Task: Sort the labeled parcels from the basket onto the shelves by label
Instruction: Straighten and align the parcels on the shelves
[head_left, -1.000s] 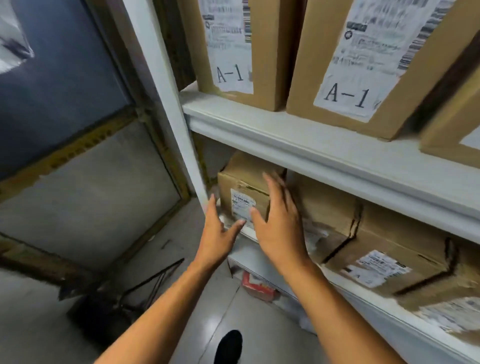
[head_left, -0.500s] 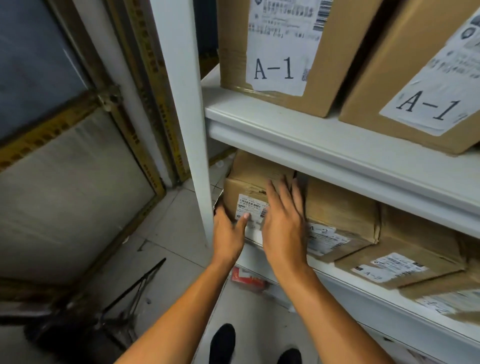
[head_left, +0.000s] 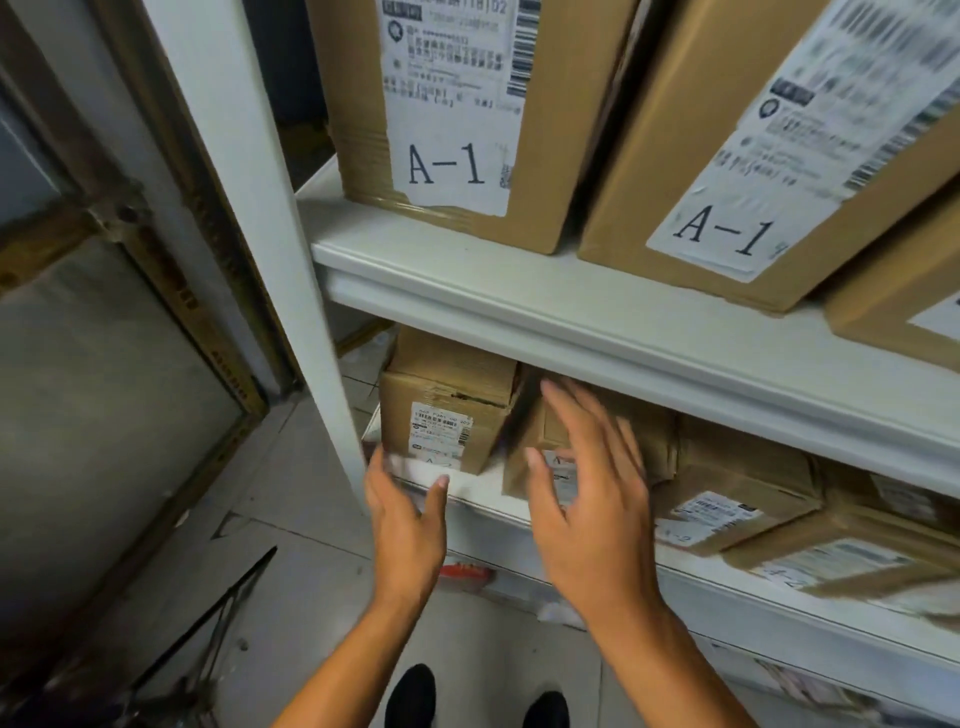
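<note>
Head view: a white shelving unit fills the right of the frame, its upright post (head_left: 270, 260) running from top centre down to the middle. On the upper shelf (head_left: 519, 291), at top centre, stands a tall cardboard parcel (head_left: 467, 119) whose white shipping label carries a barcode, small unreadable print and the large marking "A-1"; just beside it, at upper right, a second tilted parcel (head_left: 727, 156) bears the same "A-1" marking, its finer print blurred. On the lower shelf (head_left: 483, 493), at centre, a small cardboard parcel (head_left: 447, 410) sits at the left end next to the post, its front label showing a barcode and print too small to read. To its right lies a row of flatter parcels (head_left: 737, 499) extending toward the right edge; their labels are blurred, one appearing to read "A-2". The left hand (head_left: 410, 519), at lower centre, is open with fingers extended and holds nothing, its fingertips at the lower shelf's front edge below the small parcel. The right hand (head_left: 592, 499), just right of centre, is spread wide and empty, raised in front of the neighbouring parcel. Two dark shoes (head_left: 410, 696) stand on the grey floor at bottom centre.
</note>
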